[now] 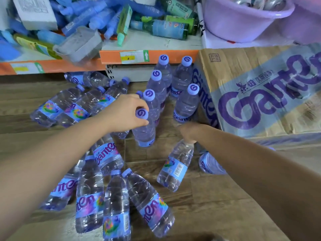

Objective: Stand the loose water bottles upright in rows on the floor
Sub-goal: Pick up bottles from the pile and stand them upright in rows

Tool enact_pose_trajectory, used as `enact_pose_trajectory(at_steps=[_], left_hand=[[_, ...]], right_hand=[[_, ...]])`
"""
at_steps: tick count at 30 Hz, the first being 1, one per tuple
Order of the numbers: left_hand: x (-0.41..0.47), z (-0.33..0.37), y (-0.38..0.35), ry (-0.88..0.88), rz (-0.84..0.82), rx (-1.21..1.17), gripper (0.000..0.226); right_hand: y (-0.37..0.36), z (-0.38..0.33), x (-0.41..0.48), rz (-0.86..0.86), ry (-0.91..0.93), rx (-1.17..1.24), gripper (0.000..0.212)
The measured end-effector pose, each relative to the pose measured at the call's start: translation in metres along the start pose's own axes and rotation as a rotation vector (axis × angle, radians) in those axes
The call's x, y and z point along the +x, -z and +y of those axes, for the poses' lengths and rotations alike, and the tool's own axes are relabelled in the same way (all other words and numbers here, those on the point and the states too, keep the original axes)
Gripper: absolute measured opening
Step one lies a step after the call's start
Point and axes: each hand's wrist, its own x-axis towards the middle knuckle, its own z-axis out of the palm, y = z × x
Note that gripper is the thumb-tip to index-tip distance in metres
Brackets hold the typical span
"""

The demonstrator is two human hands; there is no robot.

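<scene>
Several clear water bottles with purple caps stand upright in two rows (185,101) on the wooden floor beside a cardboard box. My left hand (125,113) grips the neck of the nearest upright bottle (145,133), just under its cap. My right hand (189,132) holds the top of a tilted bottle (175,166) whose base is on or near the floor; its cap is hidden in the hand. Several loose bottles lie flat at the left (69,106) and in the foreground (114,197).
A large Ganten cardboard box (264,94) stands at the right. An orange-edged shelf (149,56) runs along the back, piled with blue and green bottles and cartons. A purple basin (243,20) sits on top right. Another bottle (210,164) lies under my right forearm.
</scene>
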Motion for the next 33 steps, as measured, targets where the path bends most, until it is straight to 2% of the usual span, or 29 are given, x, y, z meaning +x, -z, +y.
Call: enact_pose_trajectory(at_steps=[4,13,15,17,19,21,25,27,29,33], left_hand=[[-0.015,-0.003,-0.008,0.065,0.051,-0.053,0.030],[-0.020,0.004,-0.017,0.060,0.084,-0.039,0.028],[-0.019,0.009,-0.017,0.039,0.065,-0.002,0.028],[-0.019,0.015,-0.016,0.019,0.042,0.049,0.031],[-0.019,0.020,-0.017,0.010,0.037,0.069,0.034],[-0.018,0.026,-0.017,-0.008,0.040,0.093,0.035],[-0.013,0.036,-0.014,-0.023,0.059,0.123,0.038],[-0.013,0.039,-0.013,-0.019,0.066,0.125,0.036],[-0.013,0.042,-0.014,-0.028,0.055,0.143,0.036],[-0.013,0.048,-0.016,-0.053,0.046,0.139,0.035]], right_hand=[[-0.005,-0.007,0.010,-0.076,-0.012,-0.050,0.039],[0.002,0.003,-0.008,-0.028,0.052,-0.274,0.037],[0.013,0.007,-0.022,-0.029,0.100,-0.233,0.039],[0.025,0.012,-0.039,-0.027,0.148,-0.089,0.043],[0.031,0.016,-0.054,0.025,0.200,0.098,0.028],[0.034,0.020,-0.066,0.114,0.223,0.219,0.031],[0.040,0.015,-0.082,0.373,0.222,0.137,0.036],[0.038,0.020,-0.082,0.478,0.243,0.135,0.023],[0.035,0.028,-0.081,0.530,0.229,0.144,0.033],[0.033,0.044,-0.083,0.606,0.159,0.167,0.036]])
